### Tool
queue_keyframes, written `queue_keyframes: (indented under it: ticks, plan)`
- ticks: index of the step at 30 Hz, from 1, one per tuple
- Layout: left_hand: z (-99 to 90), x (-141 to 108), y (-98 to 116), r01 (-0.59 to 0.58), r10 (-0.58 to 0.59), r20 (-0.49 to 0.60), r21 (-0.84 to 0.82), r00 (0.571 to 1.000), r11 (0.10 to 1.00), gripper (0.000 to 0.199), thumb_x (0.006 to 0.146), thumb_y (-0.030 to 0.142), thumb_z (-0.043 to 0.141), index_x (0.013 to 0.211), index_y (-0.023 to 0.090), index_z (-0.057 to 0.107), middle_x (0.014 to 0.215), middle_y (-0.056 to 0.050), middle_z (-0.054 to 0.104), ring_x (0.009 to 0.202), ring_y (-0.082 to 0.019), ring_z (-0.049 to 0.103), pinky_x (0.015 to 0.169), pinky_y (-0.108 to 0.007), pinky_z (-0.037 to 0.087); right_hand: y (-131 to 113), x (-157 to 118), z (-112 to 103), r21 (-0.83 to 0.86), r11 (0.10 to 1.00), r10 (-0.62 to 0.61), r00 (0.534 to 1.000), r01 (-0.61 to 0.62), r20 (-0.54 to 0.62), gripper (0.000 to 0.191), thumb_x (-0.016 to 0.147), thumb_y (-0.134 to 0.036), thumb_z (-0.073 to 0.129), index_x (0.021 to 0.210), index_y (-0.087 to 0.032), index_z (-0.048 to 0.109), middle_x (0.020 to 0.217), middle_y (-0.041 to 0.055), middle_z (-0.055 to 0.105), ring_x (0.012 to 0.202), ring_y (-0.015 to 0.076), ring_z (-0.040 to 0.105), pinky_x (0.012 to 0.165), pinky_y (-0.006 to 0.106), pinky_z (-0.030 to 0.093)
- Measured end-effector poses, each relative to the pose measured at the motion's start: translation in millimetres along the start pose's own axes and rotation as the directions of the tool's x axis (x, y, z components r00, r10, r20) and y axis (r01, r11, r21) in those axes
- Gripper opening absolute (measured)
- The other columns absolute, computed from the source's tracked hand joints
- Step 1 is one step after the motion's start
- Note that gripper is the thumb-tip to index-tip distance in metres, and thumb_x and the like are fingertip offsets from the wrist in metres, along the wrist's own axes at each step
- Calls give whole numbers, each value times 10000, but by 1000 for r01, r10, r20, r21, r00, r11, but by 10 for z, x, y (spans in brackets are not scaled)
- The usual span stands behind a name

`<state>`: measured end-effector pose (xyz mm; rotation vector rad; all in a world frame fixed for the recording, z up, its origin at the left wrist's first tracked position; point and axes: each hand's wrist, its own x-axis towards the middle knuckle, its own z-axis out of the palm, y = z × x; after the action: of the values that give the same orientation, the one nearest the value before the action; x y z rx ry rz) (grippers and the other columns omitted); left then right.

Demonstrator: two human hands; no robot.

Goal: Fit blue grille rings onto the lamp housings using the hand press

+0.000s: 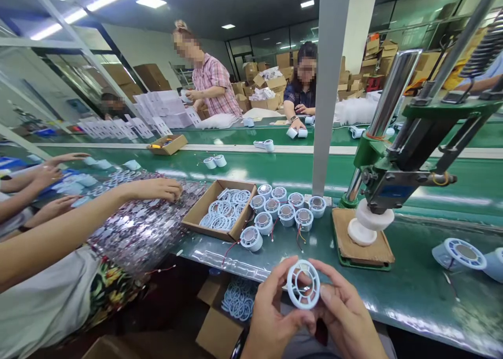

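Both hands are raised at the near edge of the bench around a light-blue spoked plastic ring (pixel 290 285). My left hand (pixel 271 309) grips its left side between thumb and fingers. On the opposite side, my right hand (pixel 343 309) pinches the ring with thumb and forefinger. Fingers show through the gaps between its spokes. Beyond the hands stand several light-blue round housings (pixel 286 215) with silver discs on top and thin wires trailing. A cardboard tray (pixel 210 232) to their left contains many loose light-blue rings (pixel 223 209).
A green hand press (pixel 387 178) with white round pads stands at right. Further right sit two more housings (pixel 458 254). A grey post (pixel 328 86) rises behind. A co-worker's arm (pixel 90 207) reaches over silvery parts at left. Below the bench is a box of rings (pixel 238 298).
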<state>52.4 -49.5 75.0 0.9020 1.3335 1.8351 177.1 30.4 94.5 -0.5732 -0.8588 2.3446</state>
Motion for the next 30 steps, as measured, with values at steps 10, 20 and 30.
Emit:
queue_keyframes:
  ticks: [10, 20, 30]
  plan:
    - [-105, 55, 92, 56, -58, 14, 114, 998, 992, 805, 609, 554, 931, 1299, 212, 695, 1054, -99, 789, 957, -269, 751, 911, -320, 600, 67, 11, -110, -85, 995, -49, 996, 55, 74, 585, 883, -478, 760, 1348, -170, 585, 681, 31, 709, 593, 157, 675, 628, 279, 553]
    - [-395, -32, -57, -43, 1, 82, 510, 997, 859, 672, 805, 450, 812, 1417, 269, 601, 1307, -112, 716, 1162, -302, 701, 1027, -388, 561, 175, 37, -272, -358, 922, -80, 977, 148, 199, 511, 962, -455, 653, 1414, -249, 536, 974, 75, 765, 771, 158, 712, 738, 272, 586]
    - [-737, 42, -52, 9, 108, -109, 744, 988, 668, 551, 841, 334, 660, 1366, 179, 594, 1332, -161, 695, 1185, -328, 696, 1019, -462, 565, -231, 998, -85, -980, -198, -386, 919, -2, 77, 496, 909, -162, 648, 1395, -245, 596, 1085, 135, 640, 979, 310, 692, 757, 383, 598]
